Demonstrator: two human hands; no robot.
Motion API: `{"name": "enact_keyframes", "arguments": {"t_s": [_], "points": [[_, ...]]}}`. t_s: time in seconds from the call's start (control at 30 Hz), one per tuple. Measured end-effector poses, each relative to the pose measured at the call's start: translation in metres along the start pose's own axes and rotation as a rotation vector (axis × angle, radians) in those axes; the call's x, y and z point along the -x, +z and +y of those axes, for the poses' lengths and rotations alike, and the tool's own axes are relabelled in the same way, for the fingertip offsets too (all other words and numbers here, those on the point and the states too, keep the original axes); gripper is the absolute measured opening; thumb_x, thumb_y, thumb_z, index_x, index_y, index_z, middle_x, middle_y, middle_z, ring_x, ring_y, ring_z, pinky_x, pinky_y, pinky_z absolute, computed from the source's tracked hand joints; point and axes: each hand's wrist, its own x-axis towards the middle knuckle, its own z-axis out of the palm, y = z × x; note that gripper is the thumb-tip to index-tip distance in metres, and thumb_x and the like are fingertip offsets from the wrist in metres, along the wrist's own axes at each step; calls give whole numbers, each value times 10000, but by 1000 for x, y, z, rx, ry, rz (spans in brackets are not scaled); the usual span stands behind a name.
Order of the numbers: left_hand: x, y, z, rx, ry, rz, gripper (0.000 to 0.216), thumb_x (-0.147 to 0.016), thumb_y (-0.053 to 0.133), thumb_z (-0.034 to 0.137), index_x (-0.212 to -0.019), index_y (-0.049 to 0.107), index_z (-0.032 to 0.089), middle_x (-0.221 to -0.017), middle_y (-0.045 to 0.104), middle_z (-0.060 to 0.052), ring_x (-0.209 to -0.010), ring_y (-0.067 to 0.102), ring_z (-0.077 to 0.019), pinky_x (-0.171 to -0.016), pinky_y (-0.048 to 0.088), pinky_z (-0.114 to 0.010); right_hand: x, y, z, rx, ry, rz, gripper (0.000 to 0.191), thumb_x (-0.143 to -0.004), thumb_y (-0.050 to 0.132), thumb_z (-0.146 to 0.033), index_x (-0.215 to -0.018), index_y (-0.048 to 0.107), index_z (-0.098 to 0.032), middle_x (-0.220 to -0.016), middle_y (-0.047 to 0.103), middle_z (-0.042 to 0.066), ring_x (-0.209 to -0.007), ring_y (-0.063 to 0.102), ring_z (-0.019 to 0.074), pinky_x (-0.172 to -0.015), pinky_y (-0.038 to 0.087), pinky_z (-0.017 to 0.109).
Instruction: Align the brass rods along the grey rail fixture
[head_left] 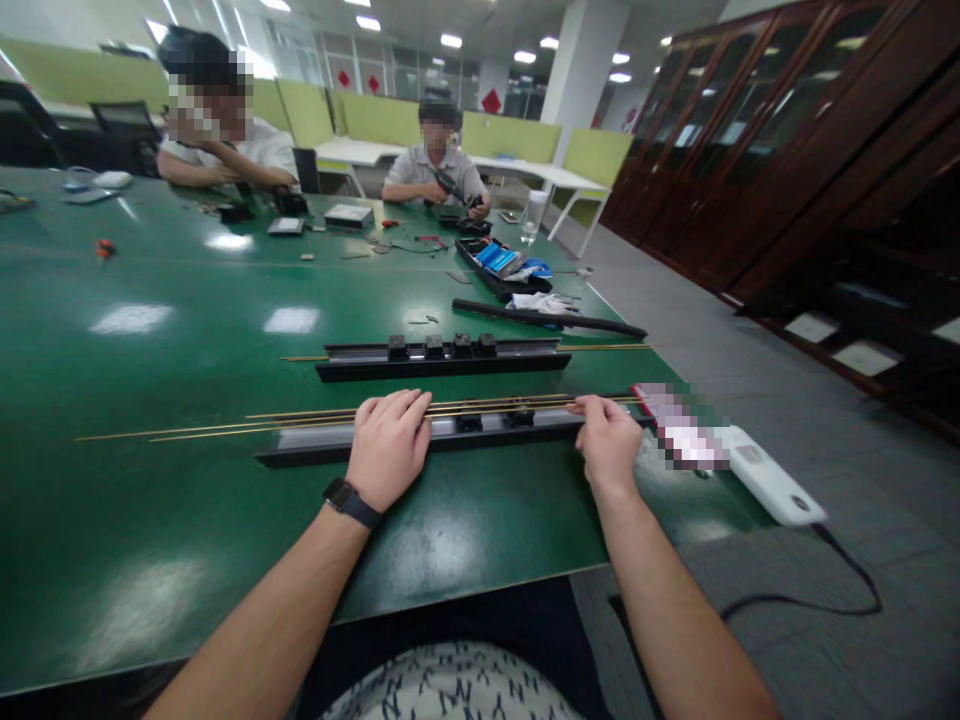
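Observation:
A long black rail (300, 456) with a pale inner channel lies across the table in front of me. Several thin brass rods (202, 431) run along it and stick out past its left end. My left hand (390, 440), with a dark watch on the wrist, is closed over the rail and the rods, fingers on the far side. Thumb and fingertips of my right hand (606, 438) are pinched on a rod near the rail's right end. Between the hands, small black blocks (469, 420) sit in the channel, partly covered by the rods.
Beyond lies a second black rail (442, 366) with several blocks. A black strip (551, 318), gloves (544, 303) and a tool tray (502, 265) lie farther back. At right are a phone (682, 425) and a corded white device (776, 475). Two people sit across the green table (187, 370).

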Motion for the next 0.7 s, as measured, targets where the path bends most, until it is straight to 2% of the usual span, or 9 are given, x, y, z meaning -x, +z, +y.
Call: {"name": "enact_keyframes", "arguments": {"t_s": [0.2,0.43,0.7], "points": [[0,1,-1,11,-7,-1,336,-1046,529,261,-1328,708,228,-1357,752,-109,-1267,688,-303,-1073,437,-517,-1,1,0,-49,14,51,278,-884,653,-421,-873,789,-179,-826,814,58,-334,479,89,-320,303,243],[0,1,0,2,-4,15,320,-1050,532,259,-1313,709,215,-1344,757,-107,-1260,691,-299,-1076,427,-507,-1,0,-2,-83,26,48,260,-870,672,-411,-855,778,-175,-783,796,58,-331,462,88,-316,293,244],[1,2,0,-13,2,21,310,-1057,532,264,-1315,696,215,-1349,757,-100,-1269,687,-292,-1081,413,-505,5,2,-4,-115,12,-58,232,-878,689,-390,-872,779,-176,-790,795,48,-337,464,85,-316,288,233]]}}
